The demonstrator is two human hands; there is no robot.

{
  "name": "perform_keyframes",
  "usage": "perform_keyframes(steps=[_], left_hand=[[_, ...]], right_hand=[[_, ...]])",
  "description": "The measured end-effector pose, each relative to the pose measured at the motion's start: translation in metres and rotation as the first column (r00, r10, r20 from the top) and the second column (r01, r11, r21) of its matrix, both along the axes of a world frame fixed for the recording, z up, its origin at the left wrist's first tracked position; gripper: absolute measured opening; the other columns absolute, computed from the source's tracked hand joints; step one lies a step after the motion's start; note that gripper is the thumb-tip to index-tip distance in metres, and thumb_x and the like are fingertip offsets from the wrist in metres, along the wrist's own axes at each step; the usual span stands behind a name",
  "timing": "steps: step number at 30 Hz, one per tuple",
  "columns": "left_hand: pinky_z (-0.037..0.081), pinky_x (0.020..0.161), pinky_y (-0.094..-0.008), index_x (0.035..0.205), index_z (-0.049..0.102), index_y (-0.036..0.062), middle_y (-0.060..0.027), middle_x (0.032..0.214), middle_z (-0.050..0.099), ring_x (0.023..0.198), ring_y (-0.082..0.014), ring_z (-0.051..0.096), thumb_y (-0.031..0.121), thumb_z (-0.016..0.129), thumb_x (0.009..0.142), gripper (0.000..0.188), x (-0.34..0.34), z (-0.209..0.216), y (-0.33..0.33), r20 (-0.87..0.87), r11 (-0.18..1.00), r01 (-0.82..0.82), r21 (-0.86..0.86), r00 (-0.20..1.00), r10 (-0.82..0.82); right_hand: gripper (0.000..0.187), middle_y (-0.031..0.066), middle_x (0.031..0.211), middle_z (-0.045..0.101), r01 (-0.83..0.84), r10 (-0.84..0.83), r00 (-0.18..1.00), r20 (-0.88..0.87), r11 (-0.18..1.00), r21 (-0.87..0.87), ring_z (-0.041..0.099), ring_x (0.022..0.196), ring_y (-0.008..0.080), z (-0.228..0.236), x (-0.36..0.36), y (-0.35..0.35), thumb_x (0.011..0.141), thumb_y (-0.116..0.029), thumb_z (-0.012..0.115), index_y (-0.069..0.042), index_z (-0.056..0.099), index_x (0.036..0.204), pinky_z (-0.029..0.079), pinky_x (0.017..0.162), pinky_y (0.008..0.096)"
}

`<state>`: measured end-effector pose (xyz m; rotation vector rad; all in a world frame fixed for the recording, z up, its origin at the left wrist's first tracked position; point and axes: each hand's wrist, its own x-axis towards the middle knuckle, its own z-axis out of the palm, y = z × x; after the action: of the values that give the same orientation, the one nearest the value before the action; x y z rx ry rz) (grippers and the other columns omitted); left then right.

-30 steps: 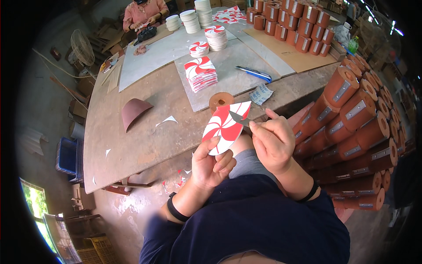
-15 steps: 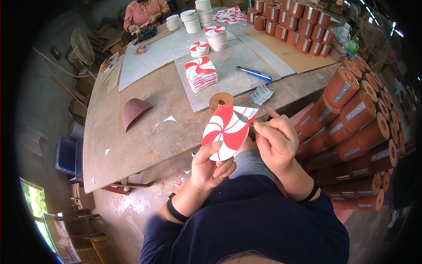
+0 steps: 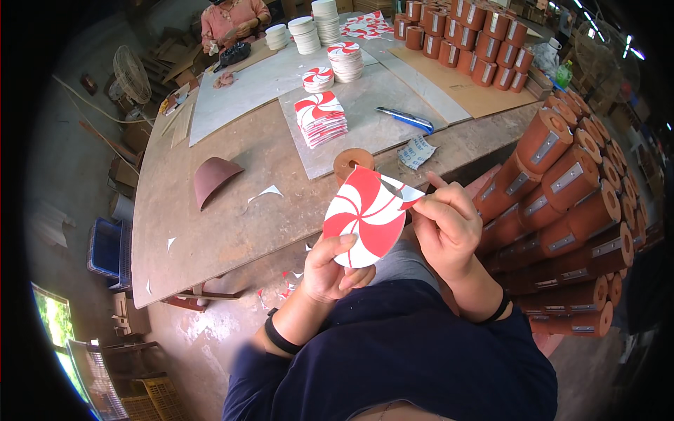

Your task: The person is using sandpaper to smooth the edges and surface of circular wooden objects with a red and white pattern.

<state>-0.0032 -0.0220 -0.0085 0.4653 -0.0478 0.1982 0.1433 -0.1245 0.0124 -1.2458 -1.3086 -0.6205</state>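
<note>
My left hand (image 3: 333, 265) grips the lower edge of a round disc faced with red-and-white swirl paper (image 3: 361, 219), thumb on top. My right hand (image 3: 448, 223) is closed beside its upper right edge, finger and thumb pinching a pointed corner of the paper (image 3: 413, 196). Between that corner and the disc is a narrow dark shape; whether it is a gap or a blade I cannot tell. Just beyond the disc, a brown ring-shaped piece (image 3: 353, 163) rests at the table edge. A blue utility knife (image 3: 407, 119) lies farther off, near a crumpled printed packet (image 3: 417, 152).
Ahead stand a stack of square swirl sheets (image 3: 321, 119) and stacks of round discs (image 3: 346, 63). Brown cylinders (image 3: 544, 140) are piled close on my right. A curved brown piece (image 3: 216, 180) and white scraps (image 3: 267, 192) lie on the left. Across the table sits a person (image 3: 232, 28).
My right hand has moved slightly right and down, drawing the paper corner farther from the disc. The disc has turned and dipped a little in my left hand.
</note>
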Motion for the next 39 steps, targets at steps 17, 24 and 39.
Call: perform_keyframes(steps=[17,24,39], left_hand=[[0.030,0.029,-0.0232,0.116,0.035,-0.0085,-0.0176,0.067,0.054,0.031,-0.0135,0.040,0.008,0.050,0.070,0.050,-0.005,0.002,-0.001,-0.069,0.989,-0.012,0.150,0.997,0.023],[0.040,0.034,-0.0215,0.121,0.036,-0.0061,-0.0190,0.097,0.056,0.047,-0.0170,0.055,0.005,0.055,0.058,0.066,0.001,0.010,0.009,-0.249,0.933,-0.272,0.237,0.911,0.328],[0.046,0.072,-0.0234,0.105,0.050,-0.0019,-0.0068,0.094,0.059,0.084,-0.0102,0.056,-0.001,0.070,0.066,0.044,0.002,0.053,0.057,-0.155,0.384,-0.004,0.923,0.911,0.382]], right_hand=[[0.022,0.0061,0.066,0.051,-0.091,0.085,0.986,-0.142,0.995,-0.031,0.051,0.058,0.0160,0.004,0.001,-0.004,0.063,0.013,0.061,-0.001,0.061,0.080,0.045,0.084,0.0380],[0.018,0.0051,0.081,0.054,-0.327,0.421,0.731,-0.537,0.907,0.267,0.053,0.073,0.0119,-0.002,0.007,-0.013,0.075,0.009,0.059,0.000,0.054,0.089,0.044,0.085,0.0327],[0.012,0.0145,0.115,0.045,-0.910,0.584,0.031,-0.811,0.352,0.218,0.050,0.098,0.0152,-0.005,0.023,-0.015,0.074,0.005,0.061,-0.002,0.055,0.082,0.045,0.081,0.0296]])
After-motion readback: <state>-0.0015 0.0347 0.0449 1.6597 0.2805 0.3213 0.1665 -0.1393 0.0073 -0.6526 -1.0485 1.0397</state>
